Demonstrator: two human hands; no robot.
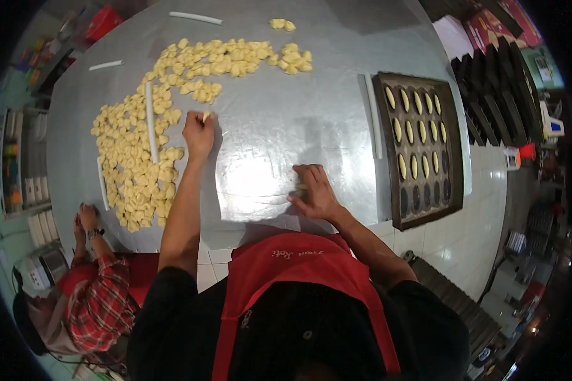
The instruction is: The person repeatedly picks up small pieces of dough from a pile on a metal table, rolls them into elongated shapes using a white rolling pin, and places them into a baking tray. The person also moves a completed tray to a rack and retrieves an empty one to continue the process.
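Note:
My left hand (pixel 199 138) pinches a small piece of yellow dough (pixel 206 115) between thumb and fingertips, at the inner edge of the spread dough. Many more lumps of yellow dough (pixel 138 162) cover the left side of the metal tabletop (pixel 267 119), and others (pixel 233 57) stretch along its far part. Over the bare metal in front of me, my right hand (pixel 317 193) is curved, thumb and fingers apart. A small blurred yellowish thing (pixel 301 187) shows between them; whether it is gripped is unclear. To the right, a dark moulded baking tray (pixel 454 190) holds slim dough sticks (pixel 422 132) in several rows; its nearest hollows hold none.
A white rod (pixel 151 124) lies across the left dough, another (pixel 374 116) beside the tray. Shorter rods (pixel 195 18) lie farther off. Dark trays (pixel 498 95) are stacked beyond the right edge. At lower left, another person's hands (pixel 88 219) rest near the table edge.

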